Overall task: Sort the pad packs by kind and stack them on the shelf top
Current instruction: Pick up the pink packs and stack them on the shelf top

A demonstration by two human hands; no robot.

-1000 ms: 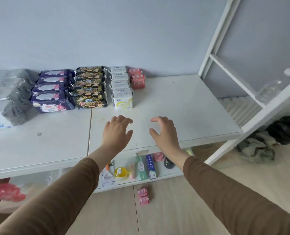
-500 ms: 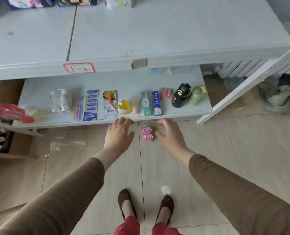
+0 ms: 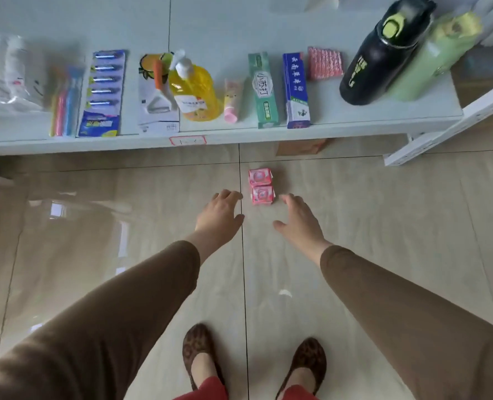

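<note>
Two small pink pad packs lie end to end on the tiled floor, the far pack (image 3: 259, 177) and the near pack (image 3: 263, 195), just in front of the low shelf. My left hand (image 3: 220, 215) hovers to the left of the near pack, fingers relaxed and holding nothing. To the right of that pack is my right hand (image 3: 298, 219), fingers spread and empty. Neither hand touches a pack. The shelf top with the sorted rows is out of view.
The low white shelf (image 3: 239, 137) carries toothbrushes (image 3: 65, 102), a yellow soap bottle (image 3: 194, 90), toothpaste boxes (image 3: 264, 90), a pink sponge (image 3: 324, 63) and two flasks (image 3: 384, 50). A white slanted frame leg (image 3: 447, 131) stands at the right. My feet (image 3: 254, 359) are below.
The view has dropped from the shelf top to the floor. Both hands have come down from above the shelf top to either side of the pink packs on the tiles.
</note>
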